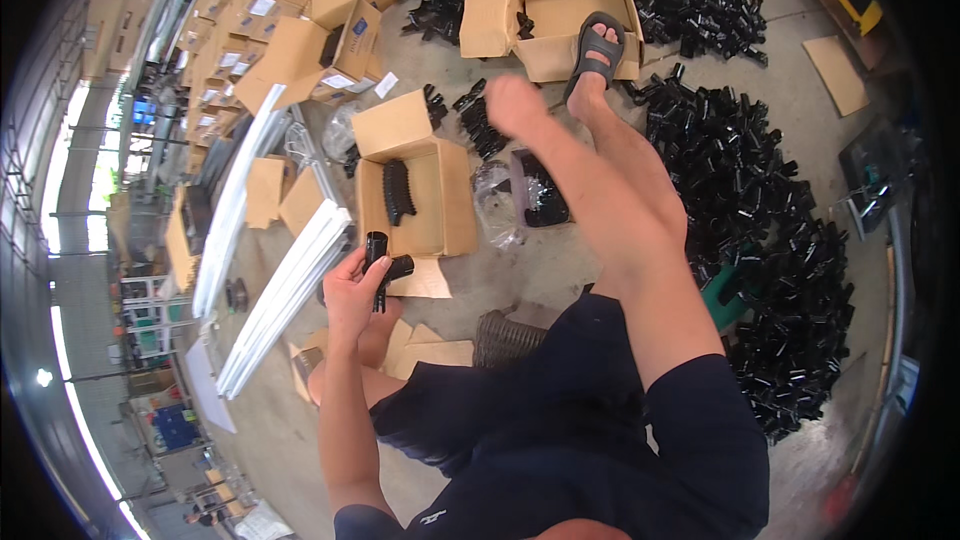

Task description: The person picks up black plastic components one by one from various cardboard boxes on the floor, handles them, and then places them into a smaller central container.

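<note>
My left hand [348, 292] is wrapped round a glossy black T-shaped pipe fitting [376, 246], just below an open cardboard box [456, 202]. Inside that box a neat row of black fittings [398, 192] stands along the left side. Stretched out ahead, my right hand [514, 106] is smeared by motion, so its fingers cannot be made out. It hangs between a small heap of black fittings [482, 125] and my sandalled foot [597, 55]. A clear plastic bag [497, 208] with black pieces beside it lies below.
Large piles of black fittings [720, 160] spread over the floor to my right. Another open cardboard box [575, 0] stands at the far side, against my foot. Stacked cartons [265, 0] fill the back left. Long white profiles [285, 300] lie on the left.
</note>
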A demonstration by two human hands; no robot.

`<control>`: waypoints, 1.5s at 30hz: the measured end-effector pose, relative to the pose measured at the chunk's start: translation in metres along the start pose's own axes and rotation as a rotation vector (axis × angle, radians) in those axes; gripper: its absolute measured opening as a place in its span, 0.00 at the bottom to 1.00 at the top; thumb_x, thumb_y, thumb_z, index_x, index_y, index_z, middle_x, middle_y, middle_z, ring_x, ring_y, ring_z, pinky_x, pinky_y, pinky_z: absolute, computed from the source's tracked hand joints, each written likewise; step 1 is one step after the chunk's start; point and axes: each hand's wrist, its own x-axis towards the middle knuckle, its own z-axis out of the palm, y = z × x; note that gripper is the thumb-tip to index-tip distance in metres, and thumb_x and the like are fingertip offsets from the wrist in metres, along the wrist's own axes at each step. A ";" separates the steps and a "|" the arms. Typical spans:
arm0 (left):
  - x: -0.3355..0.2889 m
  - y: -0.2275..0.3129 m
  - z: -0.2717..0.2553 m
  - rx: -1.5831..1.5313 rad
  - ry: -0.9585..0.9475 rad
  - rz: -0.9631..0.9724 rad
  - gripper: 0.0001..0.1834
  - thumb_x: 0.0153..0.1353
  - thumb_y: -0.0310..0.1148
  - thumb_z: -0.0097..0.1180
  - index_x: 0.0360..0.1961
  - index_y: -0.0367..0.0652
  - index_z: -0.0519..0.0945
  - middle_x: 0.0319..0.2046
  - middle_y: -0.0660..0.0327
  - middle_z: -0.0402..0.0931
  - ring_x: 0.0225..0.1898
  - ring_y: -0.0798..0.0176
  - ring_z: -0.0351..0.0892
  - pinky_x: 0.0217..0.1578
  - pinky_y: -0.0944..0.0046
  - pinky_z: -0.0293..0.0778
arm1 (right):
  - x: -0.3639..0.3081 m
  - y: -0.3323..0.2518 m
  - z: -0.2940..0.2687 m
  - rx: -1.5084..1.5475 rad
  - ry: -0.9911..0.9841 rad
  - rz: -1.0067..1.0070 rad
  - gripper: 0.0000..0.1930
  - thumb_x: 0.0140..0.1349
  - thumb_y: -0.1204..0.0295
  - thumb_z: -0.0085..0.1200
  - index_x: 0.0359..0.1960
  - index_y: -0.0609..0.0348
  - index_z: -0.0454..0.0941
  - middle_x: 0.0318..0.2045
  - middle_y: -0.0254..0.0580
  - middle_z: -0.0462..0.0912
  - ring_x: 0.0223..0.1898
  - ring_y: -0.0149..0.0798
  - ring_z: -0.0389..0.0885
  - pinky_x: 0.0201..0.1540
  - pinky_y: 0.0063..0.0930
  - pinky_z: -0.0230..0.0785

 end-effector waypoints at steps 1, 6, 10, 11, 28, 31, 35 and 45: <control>-0.006 0.019 0.003 0.029 0.000 0.012 0.17 0.64 0.23 0.64 0.53 0.27 0.81 0.41 0.60 0.85 0.39 0.74 0.81 0.42 0.73 0.77 | 0.010 0.026 -0.021 0.052 0.071 -0.002 0.09 0.59 0.71 0.54 0.34 0.64 0.84 0.35 0.54 0.86 0.41 0.54 0.86 0.48 0.43 0.78; -0.024 0.085 -0.025 0.127 0.041 0.132 0.17 0.63 0.23 0.64 0.53 0.29 0.82 0.40 0.62 0.85 0.40 0.75 0.81 0.42 0.74 0.76 | 0.000 0.064 -0.092 0.608 0.490 0.327 0.12 0.60 0.64 0.57 0.37 0.58 0.87 0.33 0.49 0.88 0.38 0.50 0.86 0.44 0.42 0.77; -0.033 0.118 -0.022 0.025 0.043 0.228 0.17 0.63 0.25 0.65 0.53 0.28 0.81 0.41 0.62 0.85 0.40 0.75 0.81 0.44 0.74 0.76 | -0.014 0.069 -0.111 0.962 0.383 0.504 0.14 0.64 0.63 0.57 0.36 0.63 0.86 0.27 0.41 0.86 0.30 0.38 0.83 0.38 0.35 0.75; -0.034 0.122 -0.021 0.001 0.036 0.257 0.18 0.64 0.25 0.65 0.53 0.28 0.81 0.41 0.62 0.85 0.40 0.75 0.81 0.44 0.74 0.76 | -0.020 0.062 -0.113 0.889 0.477 0.454 0.14 0.64 0.63 0.57 0.35 0.64 0.85 0.26 0.39 0.84 0.28 0.35 0.80 0.37 0.33 0.74; 0.068 0.048 -0.060 -0.016 0.052 0.492 0.24 0.60 0.46 0.67 0.47 0.36 0.84 0.30 0.58 0.85 0.29 0.71 0.76 0.34 0.66 0.73 | -0.070 -0.049 -0.122 0.286 -0.236 0.407 0.12 0.66 0.64 0.59 0.31 0.61 0.84 0.21 0.30 0.78 0.19 0.26 0.71 0.23 0.24 0.66; 0.103 0.016 -0.051 -0.105 0.111 0.435 0.25 0.59 0.50 0.66 0.48 0.39 0.85 0.31 0.53 0.85 0.30 0.63 0.82 0.35 0.64 0.75 | -0.074 -0.016 -0.081 0.027 -0.334 0.290 0.13 0.65 0.62 0.60 0.31 0.61 0.85 0.20 0.30 0.78 0.21 0.28 0.72 0.26 0.28 0.69; 0.107 0.015 -0.055 0.157 0.119 0.404 0.27 0.59 0.49 0.66 0.51 0.38 0.84 0.38 0.53 0.87 0.35 0.61 0.86 0.41 0.63 0.78 | -0.100 -0.002 0.004 -0.210 -0.500 0.116 0.13 0.58 0.59 0.64 0.34 0.55 0.88 0.27 0.49 0.87 0.32 0.51 0.87 0.39 0.44 0.78; 0.114 -0.030 -0.039 0.211 0.028 0.253 0.27 0.56 0.48 0.68 0.50 0.40 0.85 0.26 0.47 0.83 0.27 0.49 0.84 0.35 0.57 0.78 | -0.146 0.033 0.144 -0.435 -0.856 -0.042 0.10 0.56 0.62 0.61 0.37 0.48 0.88 0.37 0.48 0.88 0.42 0.53 0.86 0.48 0.45 0.78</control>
